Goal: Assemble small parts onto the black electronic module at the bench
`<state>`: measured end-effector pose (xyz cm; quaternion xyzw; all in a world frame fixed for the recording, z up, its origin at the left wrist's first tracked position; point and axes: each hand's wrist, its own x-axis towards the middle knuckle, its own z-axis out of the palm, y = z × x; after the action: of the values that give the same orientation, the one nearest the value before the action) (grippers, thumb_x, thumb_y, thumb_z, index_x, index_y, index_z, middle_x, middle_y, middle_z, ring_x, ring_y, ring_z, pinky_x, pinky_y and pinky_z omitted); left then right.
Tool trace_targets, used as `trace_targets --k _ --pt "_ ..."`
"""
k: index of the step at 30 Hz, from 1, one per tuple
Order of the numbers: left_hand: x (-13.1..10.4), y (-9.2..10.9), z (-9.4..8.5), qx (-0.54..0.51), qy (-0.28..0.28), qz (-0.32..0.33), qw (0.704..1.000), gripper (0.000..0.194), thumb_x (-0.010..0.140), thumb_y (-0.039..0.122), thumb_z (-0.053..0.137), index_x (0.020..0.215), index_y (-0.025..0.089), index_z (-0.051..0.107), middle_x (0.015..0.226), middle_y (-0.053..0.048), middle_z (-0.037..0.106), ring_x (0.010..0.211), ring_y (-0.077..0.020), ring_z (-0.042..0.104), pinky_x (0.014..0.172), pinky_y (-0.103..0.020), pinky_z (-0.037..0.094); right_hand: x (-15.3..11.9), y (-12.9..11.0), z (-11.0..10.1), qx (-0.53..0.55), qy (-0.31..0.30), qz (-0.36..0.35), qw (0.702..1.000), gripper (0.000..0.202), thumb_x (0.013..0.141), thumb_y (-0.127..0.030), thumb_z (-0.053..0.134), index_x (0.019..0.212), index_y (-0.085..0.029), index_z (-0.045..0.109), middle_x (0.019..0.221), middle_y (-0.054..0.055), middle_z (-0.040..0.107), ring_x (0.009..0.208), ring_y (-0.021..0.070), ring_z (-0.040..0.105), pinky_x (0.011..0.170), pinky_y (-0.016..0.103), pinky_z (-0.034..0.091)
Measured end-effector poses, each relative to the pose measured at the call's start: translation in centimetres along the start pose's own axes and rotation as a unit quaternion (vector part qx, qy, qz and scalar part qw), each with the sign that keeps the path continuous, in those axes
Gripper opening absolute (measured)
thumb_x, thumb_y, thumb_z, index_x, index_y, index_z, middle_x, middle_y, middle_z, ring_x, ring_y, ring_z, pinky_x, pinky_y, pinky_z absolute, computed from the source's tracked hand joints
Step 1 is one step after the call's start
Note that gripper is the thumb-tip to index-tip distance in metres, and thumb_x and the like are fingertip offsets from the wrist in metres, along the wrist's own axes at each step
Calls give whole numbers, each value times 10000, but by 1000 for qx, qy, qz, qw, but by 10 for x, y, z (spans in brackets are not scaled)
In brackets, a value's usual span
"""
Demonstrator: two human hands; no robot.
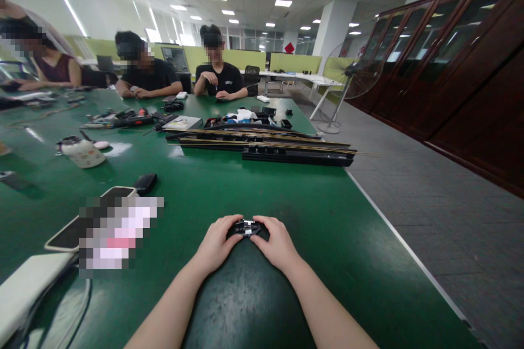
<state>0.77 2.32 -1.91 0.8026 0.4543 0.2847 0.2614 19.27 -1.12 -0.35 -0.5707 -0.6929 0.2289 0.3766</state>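
A small black device with shiny silver parts [247, 228] lies between my two hands, low over the green tabletop [229, 188]. Its exact kind is too small to make out. My left hand [220, 240] grips its left end, thumb on the near side and fingers on the far side. Gripping the right end in the same way is my right hand [276, 240]. Both hands hide the ends of the device. Whether it touches the table I cannot tell.
Long black rails [298, 157] with thin rods lie across the table ahead. To the left are a phone [92, 223], a white box-like object [35, 289] with cables and a spotted cup [84, 152]. Several people sit at the far side. A fan [347, 71] stands right.
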Motion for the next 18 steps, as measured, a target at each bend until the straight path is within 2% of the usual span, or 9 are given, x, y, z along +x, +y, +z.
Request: trace_targets --k 7,12,18 --pt "-1 2 -1 -37 -9 -31 999 414 766 299 495 1171 251 429 1010 -43 594 935 -180 544 857 -378 413 0 3 0 33 10 14 999 407 646 -208 665 1039 -258 574 979 24 651 896 197 592 826 367 438" --pt "-1 7 -2 -122 -11 -47 991 602 737 264 534 1274 253 263 1066 -37 580 1001 -161 535 926 -365 383 0 3 -1 49 10 22 999 394 645 -213 670 1026 -254 576 906 16 662 841 187 606 794 345 456" --pt "-1 7 -3 -117 -18 -64 991 602 724 295 547 1270 226 304 1073 -41 584 1005 -162 533 930 -352 385 0 2 -2 57 4 25 998 385 649 -228 672 1021 -254 575 895 14 661 826 182 604 789 338 453"
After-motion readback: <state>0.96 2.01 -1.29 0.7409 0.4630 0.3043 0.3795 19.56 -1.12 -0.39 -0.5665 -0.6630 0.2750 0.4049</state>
